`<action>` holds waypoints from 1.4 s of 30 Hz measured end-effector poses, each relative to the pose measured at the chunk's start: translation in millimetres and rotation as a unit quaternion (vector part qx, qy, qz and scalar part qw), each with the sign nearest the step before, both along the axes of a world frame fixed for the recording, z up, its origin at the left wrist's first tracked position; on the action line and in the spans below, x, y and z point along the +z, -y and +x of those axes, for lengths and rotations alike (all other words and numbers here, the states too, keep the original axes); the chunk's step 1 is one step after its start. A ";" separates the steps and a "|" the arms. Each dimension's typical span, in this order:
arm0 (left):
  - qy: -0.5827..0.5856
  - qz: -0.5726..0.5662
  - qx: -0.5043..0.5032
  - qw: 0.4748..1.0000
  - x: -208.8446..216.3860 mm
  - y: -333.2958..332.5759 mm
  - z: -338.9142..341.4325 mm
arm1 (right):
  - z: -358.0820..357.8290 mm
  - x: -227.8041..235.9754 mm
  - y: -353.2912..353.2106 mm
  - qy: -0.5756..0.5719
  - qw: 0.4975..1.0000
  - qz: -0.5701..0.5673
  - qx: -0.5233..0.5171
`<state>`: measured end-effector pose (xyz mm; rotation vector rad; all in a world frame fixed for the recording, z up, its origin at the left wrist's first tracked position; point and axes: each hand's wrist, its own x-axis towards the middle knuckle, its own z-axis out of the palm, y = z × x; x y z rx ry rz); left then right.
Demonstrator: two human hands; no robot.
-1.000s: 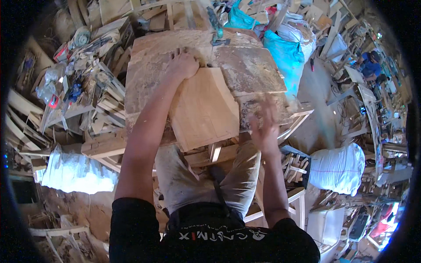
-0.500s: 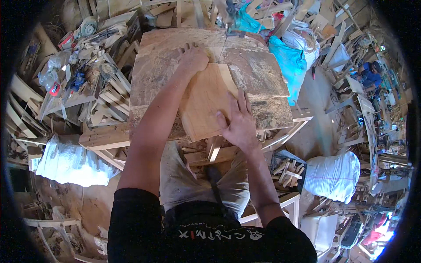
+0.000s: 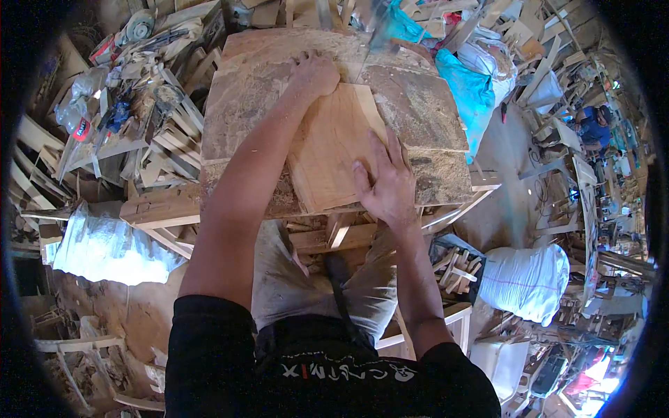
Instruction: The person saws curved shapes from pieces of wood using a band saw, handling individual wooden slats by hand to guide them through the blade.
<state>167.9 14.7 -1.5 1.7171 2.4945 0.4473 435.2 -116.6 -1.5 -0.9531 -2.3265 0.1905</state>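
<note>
Hands steady a wooden panel (image 3: 334,150) on the dusty workbench (image 3: 432,132): left hand (image 3: 315,74) curled over its far edge, right hand (image 3: 385,182) pressed flat, fingers spread. Positioning under way; next calls for firm, even pressure.

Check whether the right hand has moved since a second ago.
Yes. The right hand came left from the worktable's right edge onto the wooden board, and lies flat there now.

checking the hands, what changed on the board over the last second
The right hand came down from the near right edge onto the wooden board and now lies flat, fingers spread. The left hand stayed gripping the far edge; the board stayed on the workbench.
</note>
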 end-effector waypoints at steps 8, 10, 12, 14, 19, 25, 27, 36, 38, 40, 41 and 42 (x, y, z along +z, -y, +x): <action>0.004 -0.004 0.006 1.000 -3.1 -2.3 -3.7 | 1.7 -1.6 -13.1 -0.005 1.000 0.017 0.013; -0.026 -0.033 -0.001 0.999 -2.8 -5.2 -5.6 | 2.2 -3.8 -14.3 -0.010 1.000 0.016 0.016; -0.031 -0.034 -0.002 0.999 -3.6 -5.0 -5.5 | 2.8 -5.9 -17.3 -0.005 0.999 0.028 0.016; -0.008 -0.005 0.001 1.000 -2.4 -3.7 -1.9 | 4.7 -7.7 -20.5 -0.004 0.999 0.037 0.021; -0.001 -0.011 0.006 1.000 0.2 3.3 -1.3 | 4.9 -2.4 -20.1 -0.008 0.999 0.030 0.033; 0.001 -0.005 0.014 1.000 -4.1 2.3 1.9 | 15.5 -0.5 -31.4 -0.012 0.997 0.023 0.066; 0.003 -0.005 0.016 1.000 -2.6 4.2 1.8 | 20.4 -2.8 -41.4 -0.004 0.996 0.042 0.081; 0.016 0.018 0.031 0.999 2.0 12.5 6.8 | 24.8 -4.2 -47.1 -0.016 0.997 0.014 0.079; 0.024 0.019 0.033 0.999 -1.4 10.0 3.5 | 24.7 -3.4 -47.8 -0.025 0.996 0.007 0.085; 0.019 0.010 0.047 0.999 -5.7 4.2 2.4 | 24.9 -2.3 -49.8 -0.031 0.995 0.010 0.091; 0.015 0.002 0.052 0.999 -6.5 3.6 4.0 | 25.7 -3.3 -50.0 -0.032 0.995 0.016 0.092; 0.014 0.005 0.053 0.998 -6.8 3.2 4.0 | 26.4 -3.7 -50.7 -0.033 0.995 0.021 0.094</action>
